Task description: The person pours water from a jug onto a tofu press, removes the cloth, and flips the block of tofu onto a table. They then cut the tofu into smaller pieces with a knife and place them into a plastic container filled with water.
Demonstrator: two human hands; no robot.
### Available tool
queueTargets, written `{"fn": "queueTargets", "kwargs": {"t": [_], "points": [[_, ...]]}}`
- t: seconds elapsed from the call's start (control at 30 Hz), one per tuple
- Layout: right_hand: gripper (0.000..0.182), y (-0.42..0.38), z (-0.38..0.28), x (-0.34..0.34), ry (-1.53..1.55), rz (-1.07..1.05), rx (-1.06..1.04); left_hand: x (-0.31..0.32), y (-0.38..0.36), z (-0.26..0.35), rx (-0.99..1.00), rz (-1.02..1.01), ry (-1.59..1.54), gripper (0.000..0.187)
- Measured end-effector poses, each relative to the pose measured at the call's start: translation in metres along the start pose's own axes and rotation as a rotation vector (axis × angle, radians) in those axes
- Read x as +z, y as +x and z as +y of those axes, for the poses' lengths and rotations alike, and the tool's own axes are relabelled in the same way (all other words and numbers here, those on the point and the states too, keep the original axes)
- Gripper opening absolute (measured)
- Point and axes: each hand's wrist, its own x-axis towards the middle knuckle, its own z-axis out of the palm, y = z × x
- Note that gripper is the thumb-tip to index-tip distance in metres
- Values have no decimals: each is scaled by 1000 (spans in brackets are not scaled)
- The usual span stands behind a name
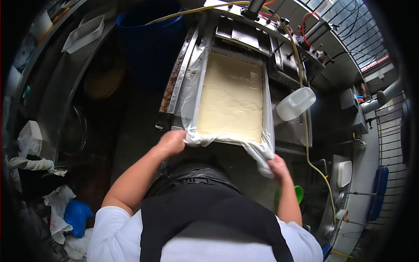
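Note:
A rectangular tray mould [267,94] holds a flat pale-cream slab [231,94], which looks soft and slightly wrinkled on top. White cloth [211,139] lines the mould and hangs over its sides and near edge. At the near left corner, my left hand [171,142] is closed on the gathered cloth. My right hand [278,167] grips another bunch of the same cloth off the near right corner, pulled out toward me. The fingertips of both hands are partly hidden in the folds.
A translucent plastic jug [296,104] lies right of the mould. Beyond it stands metal press machinery [257,17] with a yellow hose [307,153]. A large blue barrel [148,43] stands at the back left, a green basin [298,193] low at right, and a white tray [85,35] on the left counter.

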Motion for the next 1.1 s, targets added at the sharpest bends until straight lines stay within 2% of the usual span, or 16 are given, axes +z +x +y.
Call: {"fn": "queueTargets", "kwargs": {"t": [0.03,0.13,0.2,0.23,0.3,0.33,0.37,0.43,0.47,0.63,0.7,0.77,0.83,0.9,0.97,1.1], "points": [[28,-22,-16,-12,-29,66,-58,-30,-11,0,-1,26,33,17],[35,-45,-32,-60,-214,28,94,-107,-54,-13,-54,207,-27,14],[43,-32,-36,-67,-588,-23,320,-125,-83,-36,-16,182,20,14],[43,-29,-34,-65,-597,-24,314,-125,-100,-46,26,135,38,14],[51,-44,-87,-8,-1622,263,345,-98,-132,-67,-11,-25,73,13],[57,-50,-119,22,-1430,355,237,-82,-152,-79,27,-76,-7,15],[57,-19,-100,9,-1253,397,-196,-72,-172,-90,64,-128,-85,17],[51,-16,-152,73,-872,263,-330,-73,-199,-101,-75,-269,-161,20],[47,-17,-166,107,-845,231,-564,-68,-214,-116,1,-139,-243,21],[33,-16,-236,270,-705,-204,-899,-135,-240,-87,-41,191,-375,21],[32,-12,-247,328,-715,-378,-851,-152,-244,-92,-121,127,-675,26],[41,10,-247,375,-925,-580,-724,-115,-239,-149,-216,101,-266,30],[54,65,-226,407,-1488,-770,-956,-83,-254,-208,-398,136,-95,27],[62,70,-250,451,-1720,-938,-624,-90,-276,-239,-524,381,-174,26],[62,95,-257,495,-1701,-925,-532,-106,-292,-263,-691,424,-251,28],[51,168,-249,585,-1565,-907,-800,-101,-294,-325,-1074,403,-293,35]]}}
